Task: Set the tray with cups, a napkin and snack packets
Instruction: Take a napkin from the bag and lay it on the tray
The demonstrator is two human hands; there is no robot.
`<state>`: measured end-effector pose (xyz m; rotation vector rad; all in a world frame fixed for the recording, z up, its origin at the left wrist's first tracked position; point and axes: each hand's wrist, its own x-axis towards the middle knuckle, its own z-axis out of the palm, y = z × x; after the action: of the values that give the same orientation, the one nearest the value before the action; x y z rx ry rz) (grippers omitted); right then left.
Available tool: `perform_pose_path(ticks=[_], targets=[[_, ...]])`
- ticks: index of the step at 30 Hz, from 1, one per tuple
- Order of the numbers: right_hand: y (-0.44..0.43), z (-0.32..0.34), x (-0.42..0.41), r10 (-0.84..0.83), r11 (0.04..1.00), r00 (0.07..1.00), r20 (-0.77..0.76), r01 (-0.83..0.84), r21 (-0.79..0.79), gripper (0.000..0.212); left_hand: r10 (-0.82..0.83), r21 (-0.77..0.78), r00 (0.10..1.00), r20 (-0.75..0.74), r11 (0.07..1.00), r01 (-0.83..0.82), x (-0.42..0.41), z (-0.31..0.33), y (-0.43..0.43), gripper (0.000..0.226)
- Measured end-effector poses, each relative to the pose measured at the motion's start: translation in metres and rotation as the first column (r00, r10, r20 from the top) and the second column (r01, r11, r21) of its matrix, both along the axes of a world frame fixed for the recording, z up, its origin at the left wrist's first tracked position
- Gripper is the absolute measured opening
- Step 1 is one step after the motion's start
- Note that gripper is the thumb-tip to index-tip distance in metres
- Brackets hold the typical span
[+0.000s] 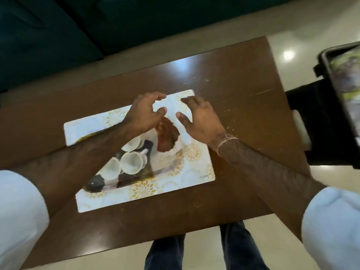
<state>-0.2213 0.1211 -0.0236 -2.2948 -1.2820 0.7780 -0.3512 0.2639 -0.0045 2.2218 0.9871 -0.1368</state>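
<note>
Both hands, left (pixel 145 114) and right (pixel 198 117), hover spread and empty over the far tray (pixel 109 192) end beyond the cups (pixel 130 162) on the counter (pixel 233 78), seemingly placing the napkin; snack packets likely follow.

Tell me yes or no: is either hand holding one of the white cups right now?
No. Both the left hand and right hand hover open-fingered beyond the white cups, which lie untouched on the tray.
</note>
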Motion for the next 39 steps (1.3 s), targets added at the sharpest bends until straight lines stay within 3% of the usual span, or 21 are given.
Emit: perform_pose_path(ticks=[13, 26, 30, 33, 36, 38, 39], targets=[[-0.171, 0.004, 0.219, -0.336, 0.939, 0.932, 0.136, 0.343, -0.032, 0.051, -0.239, -0.073, 0.969, 0.07, 0.967, 0.244, 0.254, -0.016, -0.162, 0.041], [-0.356, -0.009, 0.336, -0.705, 0.708, 0.694, 0.148, 0.703, 0.075, 0.03, -0.564, 0.046, 0.806, 0.18, 0.823, 0.566, 0.413, -0.032, -0.348, 0.035], [-0.389, -0.021, 0.347, -0.861, 0.508, 0.501, 0.088, 0.853, 0.121, 0.022, -0.64, 0.118, 0.763, 0.095, 0.768, 0.629, 0.431, -0.046, -0.391, 0.055], [-0.405, -0.03, 0.35, -0.968, 0.231, 0.239, -0.07, 0.967, 0.111, 0.023, -0.695, 0.215, 0.716, -0.06, 0.692, 0.689, 0.439, -0.056, -0.41, 0.067], [-0.408, -0.039, 0.354, -0.937, -0.077, -0.079, -0.339, 0.997, -0.021, 0.022, -0.678, 0.238, 0.725, -0.122, 0.689, 0.684, 0.445, -0.061, -0.415, 0.045], [-0.405, -0.043, 0.358, -0.803, -0.209, -0.246, -0.543, 0.969, -0.129, 0.02, -0.628, 0.171, 0.777, -0.047, 0.761, 0.625, 0.446, -0.058, -0.414, 0.023], [-0.403, -0.043, 0.36, -0.734, -0.235, -0.284, -0.617, 0.959, -0.161, 0.02, -0.577, 0.12, 0.817, 0.014, 0.812, 0.571, 0.445, -0.055, -0.413, 0.015]])
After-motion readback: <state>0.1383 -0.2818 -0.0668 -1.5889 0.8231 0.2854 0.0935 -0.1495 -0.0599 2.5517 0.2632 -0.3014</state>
